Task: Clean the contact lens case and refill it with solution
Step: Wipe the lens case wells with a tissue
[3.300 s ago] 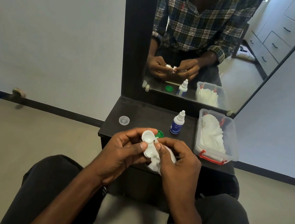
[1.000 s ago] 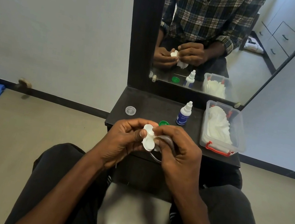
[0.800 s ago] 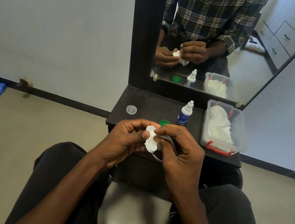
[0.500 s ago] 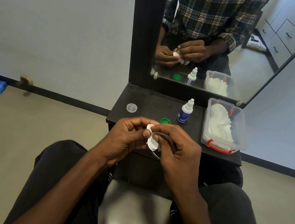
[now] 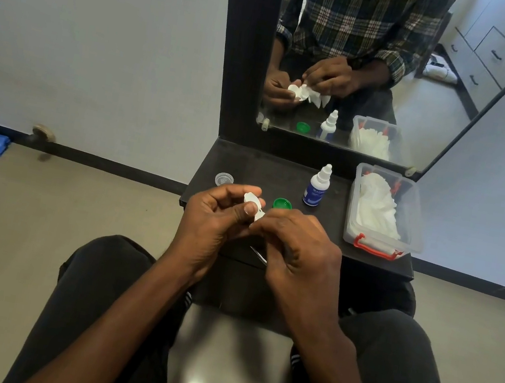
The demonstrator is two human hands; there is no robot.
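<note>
Pinching the white lens case (image 5: 253, 207) between thumb and fingertips of the left hand (image 5: 216, 218), keeping it raised in front of the dark shelf (image 5: 258, 168) rather than resting on it, so both wells are staying reachable. Curling the right hand (image 5: 298, 250) against the near end of the case; judging from the mirror (image 5: 385, 62), gripping a wad of white tissue there, though from above the tissue is probably hidden under the fingers. Wiping stage apparently in progress, refilling not yet begun.

Standing upright and capped behind the hands: the solution bottle (image 5: 316, 187), placed within easy reach of the right hand for the refill. Lying just beside the case on the shelf: a green cap (image 5: 282, 203); further left, a clear cap (image 5: 224, 179). Both are sitting apart from the case, leaving the wells open for cleaning. Sitting at the right end of the shelf: a clear tub (image 5: 408, 219) holding spare tissues
</note>
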